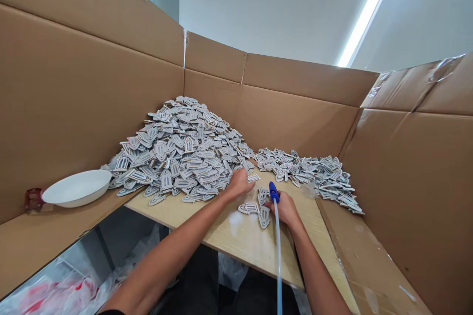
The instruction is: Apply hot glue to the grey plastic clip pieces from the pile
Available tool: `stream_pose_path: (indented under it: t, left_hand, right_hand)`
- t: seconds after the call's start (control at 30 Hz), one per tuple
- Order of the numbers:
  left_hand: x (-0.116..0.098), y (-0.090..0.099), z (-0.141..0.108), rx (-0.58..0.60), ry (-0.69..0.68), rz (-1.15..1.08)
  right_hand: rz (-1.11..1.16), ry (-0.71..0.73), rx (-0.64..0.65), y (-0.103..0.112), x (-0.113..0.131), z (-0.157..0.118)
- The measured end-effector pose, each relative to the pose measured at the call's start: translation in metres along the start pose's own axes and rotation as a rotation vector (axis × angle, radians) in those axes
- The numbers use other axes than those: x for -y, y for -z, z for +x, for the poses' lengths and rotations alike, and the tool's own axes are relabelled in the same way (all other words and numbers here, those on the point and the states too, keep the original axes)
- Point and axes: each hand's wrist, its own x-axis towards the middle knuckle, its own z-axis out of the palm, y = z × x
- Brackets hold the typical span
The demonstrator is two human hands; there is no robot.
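My left hand (241, 183) is closed, its fingertips on a small flat grey arch-shaped piece (253, 177) with window-like slots. In my right hand (287, 208) is a blue air blow gun (274, 192), and a clear bluish hose (278, 256) runs from it down past the table edge. Between my hands, several loose arched pieces (263, 217) lie on the pale wooden board (232, 228). A tall heap of the same pieces (185, 152) rises beyond my left hand. Past my right hand is a lower pile (318, 174).
Cardboard walls (295, 118) enclose the work surface on the left, back and right. At the left, a white oval bowl (77, 189) stands by a dark red object (34, 200). Plastic bags (66, 295) lie below the board at the lower left.
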Motion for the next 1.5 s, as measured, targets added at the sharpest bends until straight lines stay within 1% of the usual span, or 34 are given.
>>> stream_pose_path:
  t: [0.1,0.17,0.23,0.3,0.4,0.5,0.57,0.67,0.77,0.87,1.0,1.13,1.3,1.4,1.5]
  left_hand:
    - [-0.006,-0.009,-0.003,-0.059,0.151,-0.187]
    - [-0.011,-0.015,-0.004,-0.082,0.255,-0.375]
    - [-0.017,-0.02,-0.004,-0.038,0.352,-0.56]
    - [-0.021,-0.023,-0.003,0.043,0.407,-0.68]
    - [-0.024,-0.027,-0.004,0.132,0.419,-0.747]
    - [-0.023,-0.031,-0.008,0.183,0.422,-0.793]
    - [-0.022,-0.033,-0.011,0.219,0.416,-0.821]
    - [-0.024,-0.032,-0.015,0.312,0.387,-0.879]
    - [-0.026,-0.03,-0.016,0.398,0.348,-0.92]
    - [-0.028,-0.029,-0.018,0.435,0.318,-0.943]
    - [-0.028,-0.028,-0.021,0.427,0.247,-0.913]
    - [-0.025,-0.028,-0.023,0.373,0.181,-0.91]
    - [-0.019,-0.03,-0.019,0.213,0.189,-0.92]
    - [-0.016,-0.031,-0.016,0.173,0.197,-0.915]
    - [-0.014,-0.032,-0.015,0.155,0.173,-0.913]
  right_hand:
    - [-0.006,0.02,-0.007,-0.002,0.003,-0.001]
    - [0.002,0.015,-0.007,-0.003,0.004,-0.002]
    - [0.009,0.011,-0.002,-0.004,0.004,-0.002]
    - [0.025,0.015,-0.009,-0.004,0.003,-0.002]
    - [0.185,0.033,-0.053,-0.003,-0.001,0.0]
    - [0.357,0.033,-0.087,-0.003,-0.003,0.005]
    - [0.416,0.034,-0.087,-0.005,-0.004,0.008]
    - [0.529,0.06,-0.074,-0.011,-0.004,0.012]
    - [0.593,0.085,-0.081,-0.016,-0.005,0.013]
    - [0.598,0.099,-0.116,-0.019,-0.008,0.014]
    - [0.592,0.104,-0.166,-0.02,-0.012,0.015]
    - [0.576,0.105,-0.201,-0.019,-0.013,0.016]
    - [0.535,0.099,-0.205,-0.016,-0.012,0.015]
    - [0.528,0.089,-0.194,-0.015,-0.01,0.013]
    - [0.547,0.084,-0.186,-0.014,-0.007,0.011]
